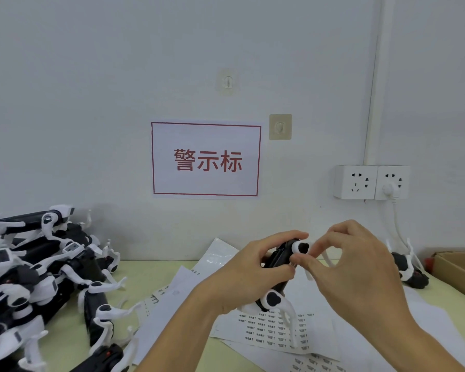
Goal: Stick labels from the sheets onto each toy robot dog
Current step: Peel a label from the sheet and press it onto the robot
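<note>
Left hand [249, 275] has its fingers wrapped round a black-and-white toy robot dog [277, 267], holding it up above the label sheets [275, 330] spread on the pale green worktop [62, 342]. Right hand [352, 267] is right at the dog's round joint with thumb and fingers pinched narrow; can't tell if there's a label between them. Big pile of dogs [40, 280] on the left, one more dog [408, 269] by the cardboard box [459, 269]
</note>
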